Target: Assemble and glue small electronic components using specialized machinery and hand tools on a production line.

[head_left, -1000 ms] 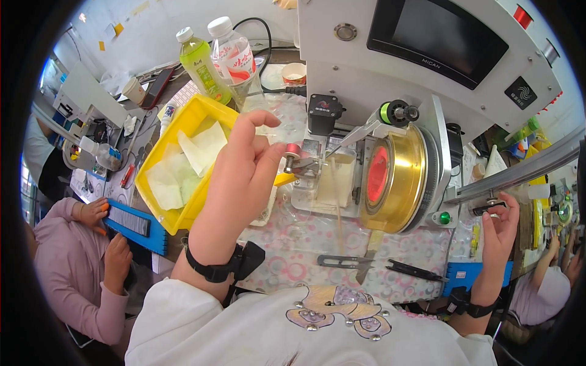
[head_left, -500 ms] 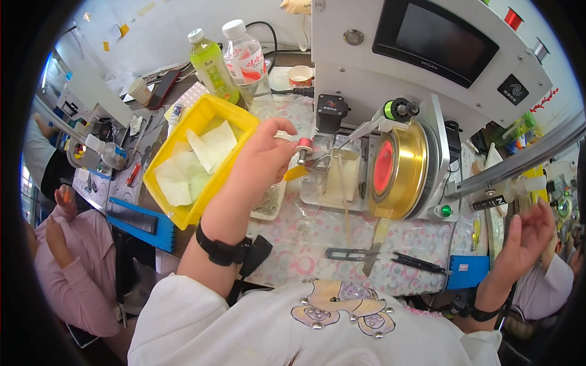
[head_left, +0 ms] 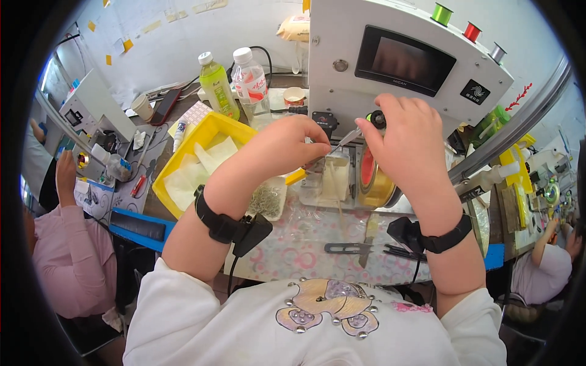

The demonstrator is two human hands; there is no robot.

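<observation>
My left hand [head_left: 293,143] is at the front of a white machine [head_left: 332,36], its thumb and index finger pinched together beside a small black motor box [head_left: 325,121]. Whatever sits between those fingertips is too small to name. Higher up, my right hand [head_left: 406,143] reaches across the machine's front, thumb apart from the fingers. A slim metal arm [head_left: 349,138] with a black knob [head_left: 378,119] lies by that thumb. Below my right hand, a gold spool [head_left: 375,194] with a red centre is partly hidden. A clear plate [head_left: 334,183] lies under the arm.
A yellow basket [head_left: 173,198] with white sheets stands left, beside a white tray [head_left: 282,207] of fine metal pieces. Two bottles [head_left: 218,91] stand behind. Thread snips [head_left: 348,248] and dark tweezers [head_left: 397,251] lie near the front edge. People sit on both sides.
My right hand has swung in from the far right to the machine's arm. My left hand has shifted slightly right; the red-topped bobbin near it no longer shows clearly. The view has tilted up.
</observation>
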